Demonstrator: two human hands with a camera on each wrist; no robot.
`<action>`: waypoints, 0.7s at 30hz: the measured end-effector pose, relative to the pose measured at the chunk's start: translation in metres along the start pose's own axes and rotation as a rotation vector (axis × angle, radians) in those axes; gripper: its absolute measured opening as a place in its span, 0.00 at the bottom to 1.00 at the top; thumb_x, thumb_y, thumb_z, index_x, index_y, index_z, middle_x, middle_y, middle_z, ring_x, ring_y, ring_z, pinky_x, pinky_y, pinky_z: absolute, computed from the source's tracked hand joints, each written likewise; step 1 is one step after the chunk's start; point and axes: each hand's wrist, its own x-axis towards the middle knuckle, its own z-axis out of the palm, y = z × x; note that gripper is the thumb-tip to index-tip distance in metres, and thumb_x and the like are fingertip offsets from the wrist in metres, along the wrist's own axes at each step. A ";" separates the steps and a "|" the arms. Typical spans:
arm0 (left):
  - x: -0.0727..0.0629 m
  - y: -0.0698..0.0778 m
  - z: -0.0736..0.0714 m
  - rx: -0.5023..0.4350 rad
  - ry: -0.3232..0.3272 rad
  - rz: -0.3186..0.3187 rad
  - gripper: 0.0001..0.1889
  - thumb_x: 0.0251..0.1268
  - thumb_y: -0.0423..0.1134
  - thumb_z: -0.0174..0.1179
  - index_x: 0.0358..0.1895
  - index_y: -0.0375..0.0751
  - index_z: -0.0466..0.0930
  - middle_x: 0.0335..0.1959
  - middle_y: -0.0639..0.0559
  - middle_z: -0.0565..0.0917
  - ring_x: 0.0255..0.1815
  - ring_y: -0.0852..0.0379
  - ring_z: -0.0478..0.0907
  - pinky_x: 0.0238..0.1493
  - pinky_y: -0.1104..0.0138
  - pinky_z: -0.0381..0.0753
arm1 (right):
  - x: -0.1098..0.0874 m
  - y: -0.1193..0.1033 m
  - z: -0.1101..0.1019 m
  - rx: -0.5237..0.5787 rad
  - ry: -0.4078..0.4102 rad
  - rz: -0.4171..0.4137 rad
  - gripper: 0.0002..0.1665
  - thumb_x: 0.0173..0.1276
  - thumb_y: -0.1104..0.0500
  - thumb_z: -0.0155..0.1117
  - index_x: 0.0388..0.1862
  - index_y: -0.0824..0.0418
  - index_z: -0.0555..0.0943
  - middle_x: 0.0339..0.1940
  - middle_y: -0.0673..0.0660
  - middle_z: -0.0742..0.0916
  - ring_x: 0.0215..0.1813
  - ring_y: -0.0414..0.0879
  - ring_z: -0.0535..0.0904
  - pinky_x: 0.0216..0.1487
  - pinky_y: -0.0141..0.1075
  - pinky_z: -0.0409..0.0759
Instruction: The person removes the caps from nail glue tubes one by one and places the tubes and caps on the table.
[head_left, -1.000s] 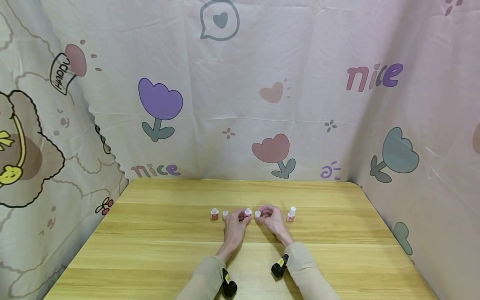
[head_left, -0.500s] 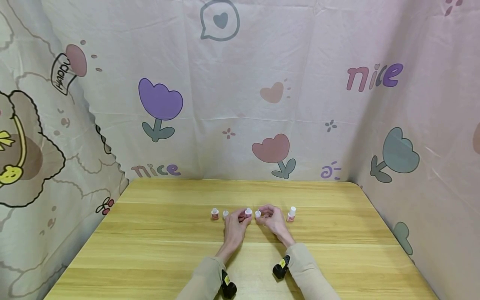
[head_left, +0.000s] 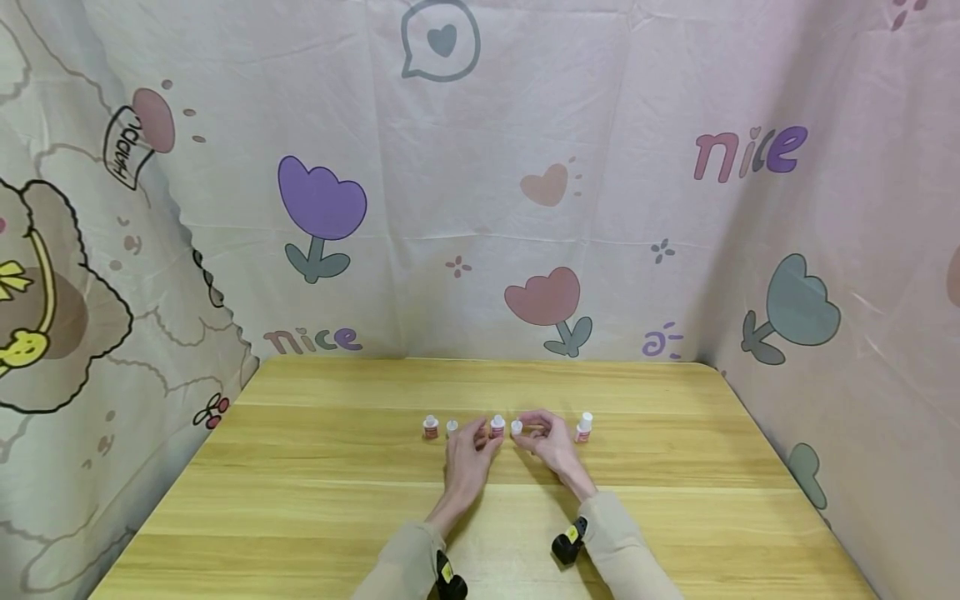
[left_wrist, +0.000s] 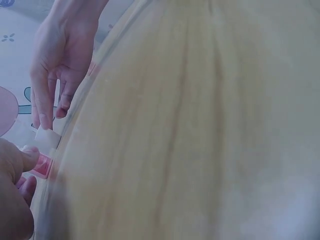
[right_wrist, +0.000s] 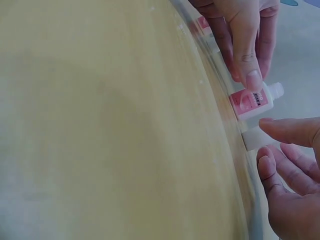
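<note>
As the left hand (head_left: pixel 468 458) draws its forefinger slightly to the left, its grip eases off a small pink-labelled white bottle (head_left: pixel 498 428), the fingers relaxed and spread, though whether the thumb still grazes the label is hard to tell. The change leaves the bottle, uncapped and upright mid-row on the wood-grain table (head_left: pixel 337 500), apparently standing unaided, which suggests its placing is all but done. Just to its right, the right hand (head_left: pixel 557 448) appears to pinch a white cap (head_left: pixel 517 427) between thumb and forefinger, little shifted from a moment earlier. Beyond the left hand, to the left, sit a second cap (head_left: pixel 452 427) and another uncapped bottle (head_left: pixel 431 429); at far right stands a capped bottle (head_left: pixel 584 429).
</note>
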 end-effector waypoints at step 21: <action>-0.011 0.010 -0.017 -0.054 0.038 0.125 0.24 0.57 0.32 0.72 0.56 0.24 0.79 0.49 0.30 0.85 0.47 0.37 0.86 0.48 0.60 0.87 | -0.028 -0.017 -0.016 -0.005 0.005 -0.131 0.24 0.57 0.72 0.73 0.54 0.72 0.80 0.53 0.71 0.86 0.36 0.42 0.82 0.38 0.25 0.79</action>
